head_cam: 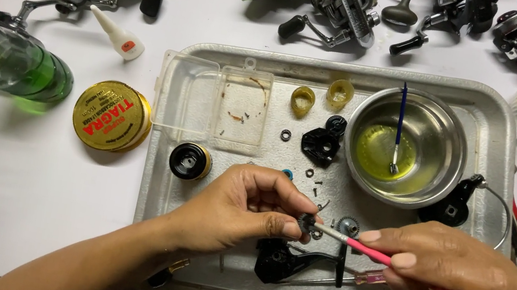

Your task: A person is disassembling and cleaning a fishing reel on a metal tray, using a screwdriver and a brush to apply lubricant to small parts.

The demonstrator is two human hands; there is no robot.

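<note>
Head view, looking down: your left hand [247, 210] pinches a small dark gear [307, 224] between thumb and fingertips, above the near middle of a metal tray [497, 143]. Your right hand [459, 283] grips a pink brush [405, 269], bristles touching the gear. Tiny, rigid, likely greasy and slippery; grip its edges firmly. A steel bowl [444, 141] sits farther right.

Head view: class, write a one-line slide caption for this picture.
Left hand pinches a small dark part while right hand brushes it with a pink brush over a metal tray.
</note>
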